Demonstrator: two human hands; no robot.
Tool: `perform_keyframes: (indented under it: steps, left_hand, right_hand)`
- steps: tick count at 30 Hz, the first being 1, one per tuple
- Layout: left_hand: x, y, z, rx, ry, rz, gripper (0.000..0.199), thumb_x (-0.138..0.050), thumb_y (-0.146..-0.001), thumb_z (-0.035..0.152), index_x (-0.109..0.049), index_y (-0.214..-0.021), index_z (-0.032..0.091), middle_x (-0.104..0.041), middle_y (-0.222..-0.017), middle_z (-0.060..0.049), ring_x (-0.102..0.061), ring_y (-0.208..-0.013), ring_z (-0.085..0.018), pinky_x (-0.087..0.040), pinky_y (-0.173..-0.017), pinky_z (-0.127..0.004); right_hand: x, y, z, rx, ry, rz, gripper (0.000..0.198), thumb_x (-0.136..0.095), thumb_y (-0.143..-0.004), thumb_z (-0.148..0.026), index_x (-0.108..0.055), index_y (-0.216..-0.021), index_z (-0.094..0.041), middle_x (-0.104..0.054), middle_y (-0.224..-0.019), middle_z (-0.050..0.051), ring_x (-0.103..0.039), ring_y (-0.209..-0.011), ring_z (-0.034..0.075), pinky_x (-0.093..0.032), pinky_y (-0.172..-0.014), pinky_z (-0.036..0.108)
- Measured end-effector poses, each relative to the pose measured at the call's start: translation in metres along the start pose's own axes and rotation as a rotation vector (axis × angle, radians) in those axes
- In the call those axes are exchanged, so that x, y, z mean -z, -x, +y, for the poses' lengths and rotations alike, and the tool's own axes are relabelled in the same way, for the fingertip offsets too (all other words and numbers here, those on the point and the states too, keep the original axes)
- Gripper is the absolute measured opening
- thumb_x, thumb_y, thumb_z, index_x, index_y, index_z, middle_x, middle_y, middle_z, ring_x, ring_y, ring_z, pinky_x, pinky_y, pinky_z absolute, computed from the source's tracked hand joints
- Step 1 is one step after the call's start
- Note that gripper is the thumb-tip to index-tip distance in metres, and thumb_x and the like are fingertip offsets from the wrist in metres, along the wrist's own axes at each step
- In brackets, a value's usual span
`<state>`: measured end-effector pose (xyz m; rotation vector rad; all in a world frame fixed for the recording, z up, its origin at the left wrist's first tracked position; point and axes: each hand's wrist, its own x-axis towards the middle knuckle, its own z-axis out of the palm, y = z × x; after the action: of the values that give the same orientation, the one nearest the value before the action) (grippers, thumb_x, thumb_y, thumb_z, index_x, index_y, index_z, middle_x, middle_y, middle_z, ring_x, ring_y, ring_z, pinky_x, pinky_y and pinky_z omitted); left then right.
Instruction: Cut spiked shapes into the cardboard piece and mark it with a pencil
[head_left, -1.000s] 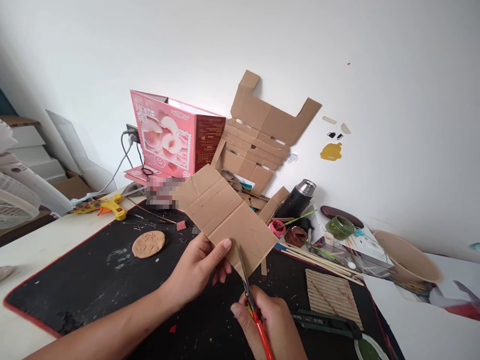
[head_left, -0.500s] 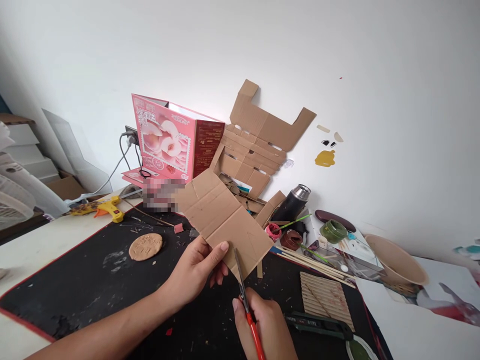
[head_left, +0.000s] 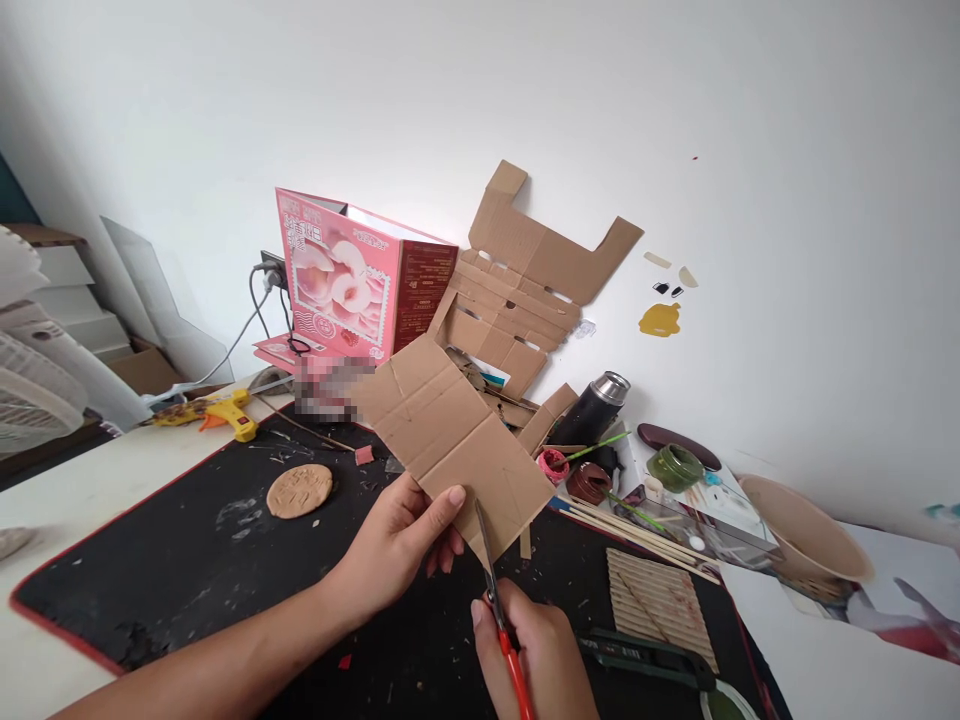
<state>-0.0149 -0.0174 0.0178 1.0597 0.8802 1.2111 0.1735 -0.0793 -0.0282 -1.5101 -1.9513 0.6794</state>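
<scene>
Head view: left hand (head_left: 411,532) pinches cardboard (head_left: 459,415), right hand (head_left: 541,645) grips scissors (head_left: 505,638); blades barely shifted on cardboard, cut seemingly little advanced

I take this for a small hobby-craft corner; whether it belongs to a home or a studio I can't tell from here. What persuades me is the bench (head_left: 97,472) against a plain white wall (head_left: 420,90), covered by a black mat (head_left: 180,590) flecked with scraps and pale smears. I see a yellow glue gun (head_left: 234,412) on the left, and on the right open jars of pink paint (head_left: 553,466), brown paint (head_left: 588,484) and green paint (head_left: 673,470), near thin wooden sticks (head_left: 637,540). Flattened cardboard (head_left: 529,245) leans behind, red-handled scissors (head_left: 513,662) are in use, and coloured cut-out shapes (head_left: 660,320) show on the wall. The fan (head_left: 34,395) and thermos (head_left: 589,408) look domestic to me.
</scene>
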Motion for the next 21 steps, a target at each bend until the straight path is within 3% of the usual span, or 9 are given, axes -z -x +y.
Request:
perform_keyframes:
  steps: [4, 9, 16, 21]
  left_hand:
    - [-0.001, -0.002, 0.0, 0.005, 0.009, 0.01, 0.062, -0.078, -0.078, 0.076, -0.052, -0.085, 0.02, -0.068, -0.055, 0.002, -0.058, -0.039, -0.01, -0.042, -0.036, -0.017]
    - [-0.001, -0.002, 0.002, 0.021, 0.03, 0.006, 0.063, -0.081, -0.076, 0.076, -0.052, -0.086, 0.02, -0.068, -0.054, 0.003, -0.057, -0.038, -0.01, -0.041, -0.036, -0.016]
    - [0.0, -0.003, 0.0, 0.026, 0.039, 0.013, 0.062, -0.08, -0.077, 0.075, -0.052, -0.086, 0.021, -0.069, -0.054, 0.002, -0.057, -0.038, -0.011, -0.04, -0.035, -0.017]
    - [-0.001, -0.001, 0.003, 0.005, 0.012, 0.006, 0.06, -0.079, -0.079, 0.075, -0.053, -0.086, 0.021, -0.068, -0.054, 0.001, -0.057, -0.038, -0.01, -0.041, -0.037, -0.017]
  right_hand:
    - [0.007, -0.001, -0.001, 0.012, -0.089, -0.077, 0.037, -0.05, -0.105, -0.045, -0.054, -0.076, -0.023, -0.057, -0.055, -0.003, -0.056, -0.047, 0.013, -0.037, -0.049, 0.021]
    - [0.015, -0.002, 0.0, -0.003, -0.178, -0.156, 0.04, -0.056, -0.103, -0.057, -0.069, -0.091, -0.021, -0.067, -0.061, 0.0, -0.064, -0.051, 0.015, -0.044, -0.051, 0.02]
    - [0.015, -0.002, 0.008, -0.02, -0.311, -0.205, 0.068, -0.078, -0.08, -0.08, -0.075, -0.117, -0.023, -0.082, -0.071, 0.005, -0.08, -0.059, 0.024, -0.057, -0.057, 0.022]
    - [0.015, -0.003, 0.011, -0.031, -0.333, -0.199, 0.09, -0.078, -0.066, -0.091, -0.076, -0.125, -0.025, -0.085, -0.078, 0.01, -0.085, -0.068, 0.03, -0.063, -0.061, 0.025]
